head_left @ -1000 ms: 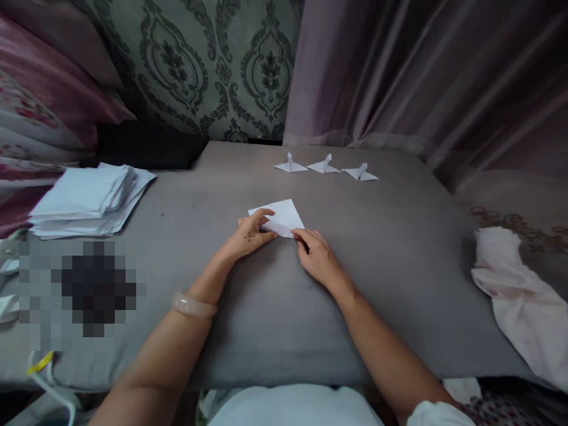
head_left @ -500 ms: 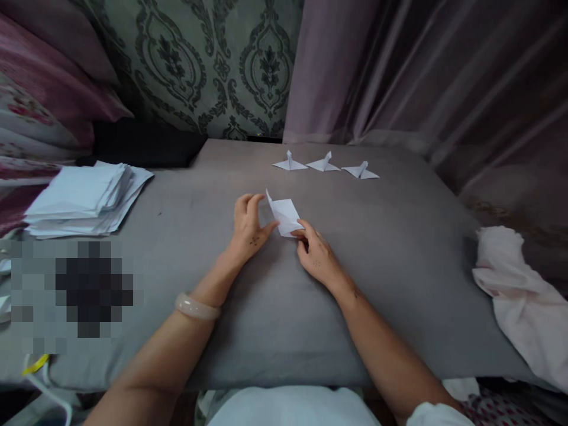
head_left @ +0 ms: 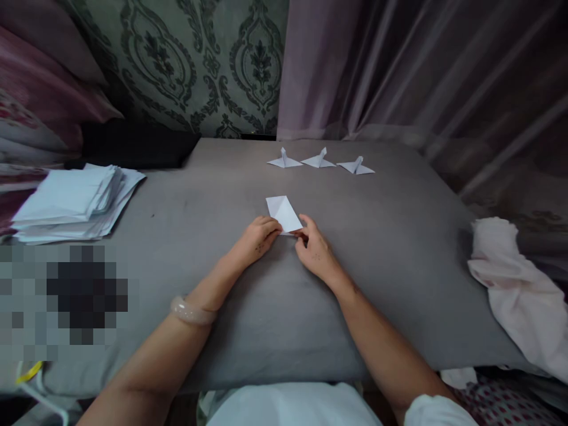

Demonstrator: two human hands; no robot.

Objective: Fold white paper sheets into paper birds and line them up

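Note:
A folded white paper, with creases across its face, is held just above the grey cloth-covered table. My left hand pinches its lower left corner, fingers pressed together. On the lower right edge my right hand is closed, thumb and fingers gripping the sheet. The fingertips under the paper are partly hidden. Behind it, toward the far side, three folded paper cranes stand in a row: a left crane, a middle crane and a right crane.
At the left lies a stack of white papers, with a folded black cloth behind it. A blurred-out patch covers something in front of the stack. Pale pink fabric lies along the right edge. Curtains hang behind the table.
My left hand has come down from the paper's upper left side to its lower left corner. The raised left flap now lies flat. My right hand stays at the right edge.

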